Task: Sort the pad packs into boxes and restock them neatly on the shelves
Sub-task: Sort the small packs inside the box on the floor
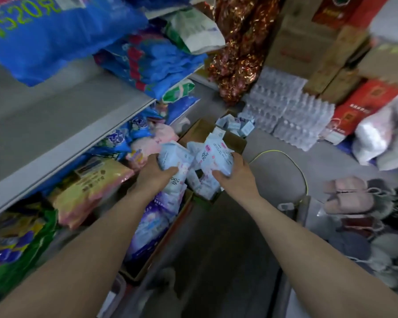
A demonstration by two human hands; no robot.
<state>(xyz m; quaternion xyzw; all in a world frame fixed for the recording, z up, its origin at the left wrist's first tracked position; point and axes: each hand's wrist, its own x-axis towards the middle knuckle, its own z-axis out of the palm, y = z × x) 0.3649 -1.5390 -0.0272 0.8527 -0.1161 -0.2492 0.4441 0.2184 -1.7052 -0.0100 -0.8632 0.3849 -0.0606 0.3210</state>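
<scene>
Two hands were noted: left hand point(151, 172) and right hand point(233, 173), each holding one pad pack point(174, 157) point(216, 156). Two open cardboard boxes point(236, 140) point(156, 246) were counted.

Ahead of you: water bottles point(287, 115) in shrink-wrapped cases on the floor, foil bags point(237, 53) behind them.
To your right: red boxes point(363, 106), white bags point(381, 134), slippers point(347, 193).
On the floor: a yellow cable point(292, 159) looping beside you.
</scene>
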